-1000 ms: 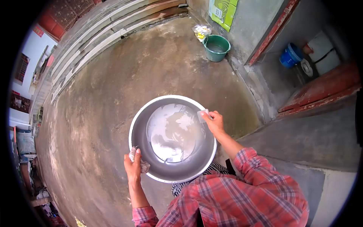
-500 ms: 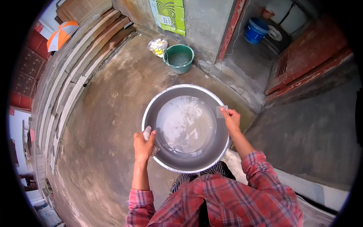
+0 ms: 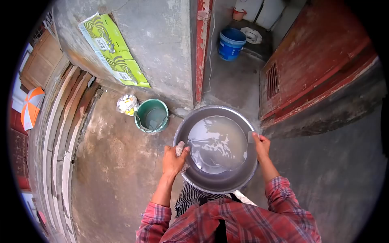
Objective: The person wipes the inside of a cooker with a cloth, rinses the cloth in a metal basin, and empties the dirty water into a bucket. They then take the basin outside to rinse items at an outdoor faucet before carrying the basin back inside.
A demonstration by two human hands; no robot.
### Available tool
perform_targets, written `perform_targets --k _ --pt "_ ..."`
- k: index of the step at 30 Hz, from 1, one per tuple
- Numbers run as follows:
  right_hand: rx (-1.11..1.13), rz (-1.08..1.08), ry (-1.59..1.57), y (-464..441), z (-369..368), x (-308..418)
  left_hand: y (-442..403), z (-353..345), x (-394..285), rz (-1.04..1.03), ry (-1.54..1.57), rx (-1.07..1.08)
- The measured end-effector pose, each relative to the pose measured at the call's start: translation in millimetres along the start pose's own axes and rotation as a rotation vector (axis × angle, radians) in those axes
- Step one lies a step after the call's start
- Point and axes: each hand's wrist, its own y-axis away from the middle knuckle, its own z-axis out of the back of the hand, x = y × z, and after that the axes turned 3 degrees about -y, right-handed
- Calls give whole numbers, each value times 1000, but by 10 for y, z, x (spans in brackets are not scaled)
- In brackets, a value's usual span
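A large metal basin (image 3: 219, 187) with cloudy water in it is held up in front of my body. My left hand (image 3: 173, 161) grips its left rim, with a wet, crumpled cloth (image 3: 179, 148) pressed between the hand and the rim. On the right side, my right hand (image 3: 261, 146) holds the rim together with a small translucent flat piece (image 3: 252, 137) under the thumb. The fingers beneath the basin are hidden on both sides.
A green bucket (image 3: 142, 125) and a plastic bag (image 3: 127, 104) stand by the wall. Through the doorway with a red door (image 3: 308, 52) are a blue bucket (image 3: 231, 50) and a squat toilet (image 3: 252, 35). Steps (image 3: 60, 141) rise at the left.
The view has turned right toward the doorway, so the green bucket and steps now appear further left. The basin has been carried along, still in both hands, and its water ripples.
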Motion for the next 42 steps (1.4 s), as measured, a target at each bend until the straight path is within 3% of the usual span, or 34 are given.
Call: perform_targets --k 7,11,15,17,22,25,33,42 --pt "-277 -47 1 -1083 252 732 -1680 -274 -1248 -250 -9 146" --pt "-361 -58 -152 -1732 422 1097 -2531 -617 -1864 -348 -11 270" --pt "-373 -29 -126 -2536 564 1336 -3303 -1191 -2314 -460 12 160" --pt "-331 -47 -124 -2862 578 1559 -3570 -1312 -2611 -386 -18 267" --pt "-346 16 0 -3999 717 1702 -4224 -1710 -3309 -291 -95 191" --pt "-328 -84 -47 -4539 652 2083 -4616 -1792 -3730 -225 -121 179" --pt "-213 -65 -25 -6222 385 2702 -5852 -1975 -4539 -66 -135 129" --pt "-166 -108 28 -7980 -183 3045 -7444 -2259 -5015 23 -125 187"
